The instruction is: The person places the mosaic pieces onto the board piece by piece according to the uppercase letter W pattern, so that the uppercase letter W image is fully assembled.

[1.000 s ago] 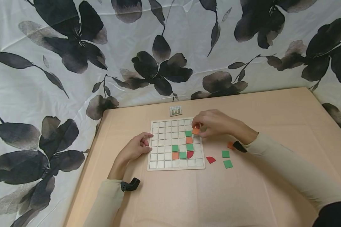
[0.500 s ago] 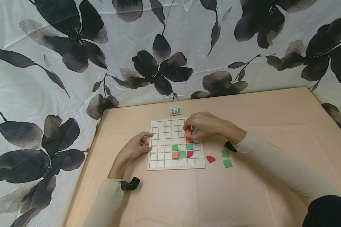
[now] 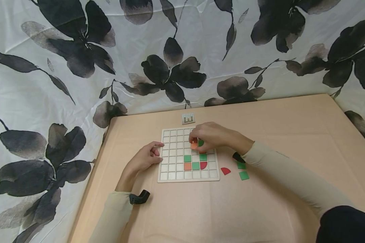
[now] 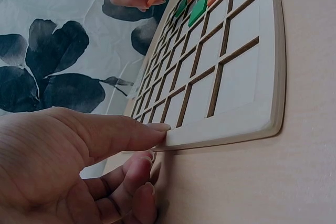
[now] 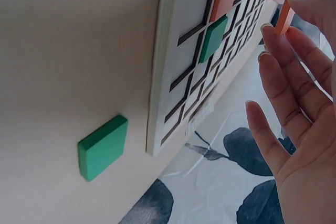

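My right hand (image 3: 214, 135) pinches a small orange square tile (image 3: 194, 145) between thumb and fingertips, over the upper right part of the white grid board (image 3: 170, 180). Seen from the right wrist, the orange tile (image 5: 285, 19) stands on edge in the pinch, the other fingers spread. My left hand (image 3: 144, 157) touches the board's left edge with thumb and index finger set apart; its thumb (image 4: 126, 135) lies straight against the rim in the left wrist view. On the board sit green tiles (image 3: 187, 158), orange tiles (image 3: 187, 166) and a red rounded tile (image 3: 203, 165). My right hand partly covers others.
Right of the board lie a red quarter-round tile (image 3: 225, 171) and green square tiles (image 3: 244, 175), one partly hidden by the right wrist's camera. A small patterned grid card (image 3: 188, 118) lies behind the board. Floral cloth (image 3: 170, 40) hangs beyond the wooden table (image 3: 249, 212).
My right hand has carried the orange tile leftward across the board from its right side and slightly toward me. My left hand has stayed at the board's edge.
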